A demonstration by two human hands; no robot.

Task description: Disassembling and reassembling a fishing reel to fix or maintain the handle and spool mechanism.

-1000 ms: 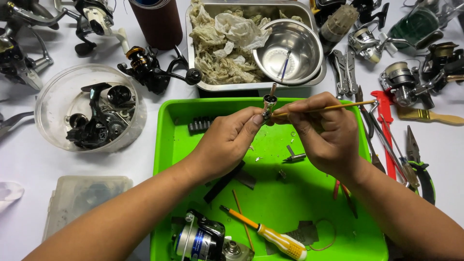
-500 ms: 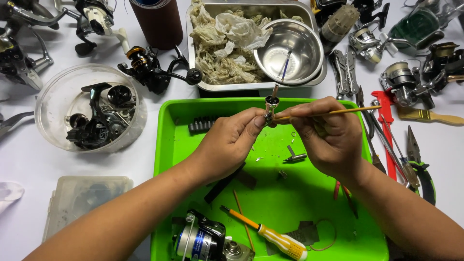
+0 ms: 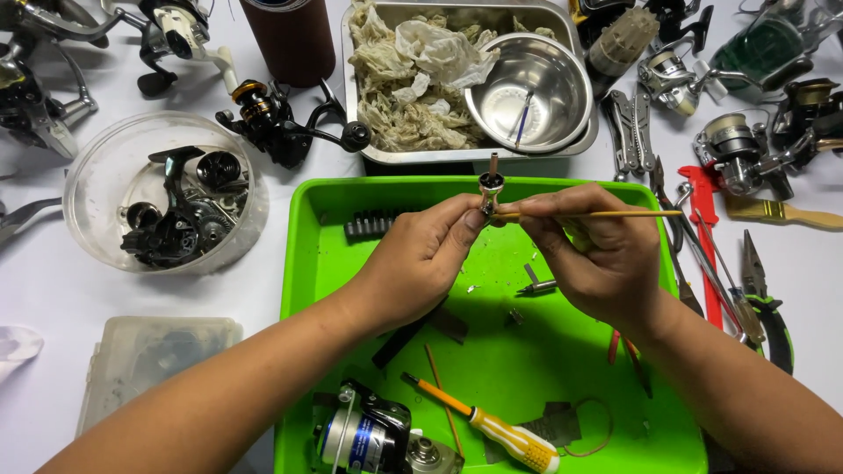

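Note:
My left hand (image 3: 421,263) pinches a small metal reel part with a shaft (image 3: 491,188), upright over the green tray (image 3: 307,263). My right hand (image 3: 597,254) holds a thin yellow-handled brush (image 3: 615,213) level, its tip against the part. Both hands hover above the tray's far half. In the tray lie a black toothed strip (image 3: 373,224), a small screw bit (image 3: 536,286), a yellow-handled screwdriver (image 3: 500,428) and a spinning reel body (image 3: 369,436) at the near edge.
A steel pan (image 3: 369,88) with rags and a steel bowl (image 3: 527,88) sits behind the tray. A clear tub of black reel parts (image 3: 162,202) stands left. Pliers, a red tool (image 3: 707,246) and several reels lie right. A plastic box (image 3: 149,360) is near left.
The hands and the part have stayed over the tray; the brush has shifted only slightly against the part.

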